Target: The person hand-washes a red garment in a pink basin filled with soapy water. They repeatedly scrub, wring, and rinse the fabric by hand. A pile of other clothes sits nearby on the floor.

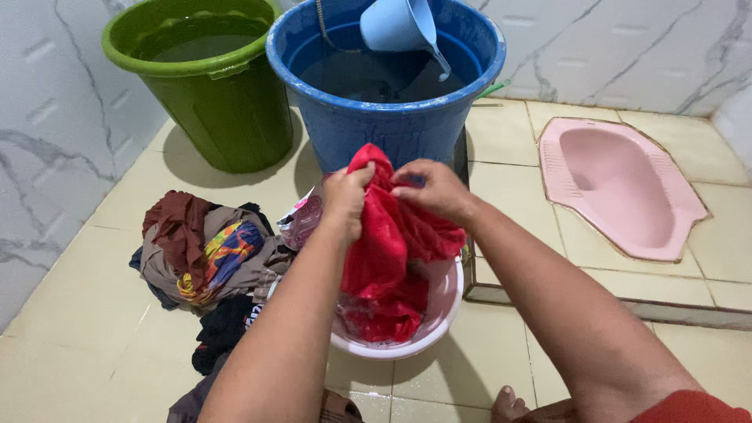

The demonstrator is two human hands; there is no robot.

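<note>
A wet red cloth (388, 251) hangs from both hands over a pale pink basin (440, 309) on the tiled floor, its lower part lying in the basin. My left hand (347, 197) grips the cloth's top edge at the left. My right hand (429, 188) pinches the same top edge just to the right, a few centimetres from the left hand. A blue bucket (376, 125) of water stands directly behind the cloth, with a light blue dipper (398, 23) tilted inside it.
A green bucket (227, 102) of water stands at the back left. A heap of mixed coloured clothes (207, 251) lies left of the basin, with a small plastic packet (301, 219) beside it. A pink squat toilet (619, 184) sits on a raised step at the right. Marble-patterned walls surround the floor.
</note>
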